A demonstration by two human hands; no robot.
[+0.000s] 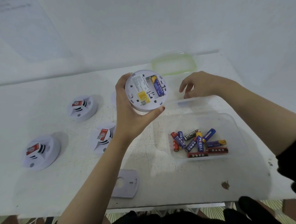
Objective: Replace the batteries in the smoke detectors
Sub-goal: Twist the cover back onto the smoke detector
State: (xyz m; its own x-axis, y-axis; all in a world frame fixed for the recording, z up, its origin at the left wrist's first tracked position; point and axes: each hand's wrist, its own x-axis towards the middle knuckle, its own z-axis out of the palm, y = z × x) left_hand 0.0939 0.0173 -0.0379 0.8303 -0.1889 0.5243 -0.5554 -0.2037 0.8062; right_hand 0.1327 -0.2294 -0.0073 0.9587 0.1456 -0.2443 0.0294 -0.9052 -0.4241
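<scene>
White worktop (pixel 158 171): chipped and speckled, carrying everything in the scene.
Left hand (pixel 127 114): raised above the worktop, its grip closed around the rim of a round white smoke detector (pixel 145 90), thumb at the lower right edge, fingers along the left edge.
Held detector: turned underside up toward the camera, back plate off, a yellow square label low on it and printed text higher up.
Battery bay: open, with one blue and yellow battery (pixel 157 86) seated on its right side; the slot beside it shows bare.
Right hand (pixel 198 84): just right of the held detector, above the far rim of the box, fingers loosely curled and parted, grip holding nothing.
Clear plastic box (pixel 235 125): on the worktop to the right, lidless.
Loose batteries (pixel 199 143): a heap on the box floor, blue, red, black and yellow ones lying crosswise.
Green-rimmed lid (pixel 174 63): flat at the far edge of the worktop, behind the hands.
Other detectors (pixel 82 107): three on the left part of the worktop, face up, each with a red label.
Back plate (pixel 125 183): white, lying flat near the front edge, below the left forearm.
</scene>
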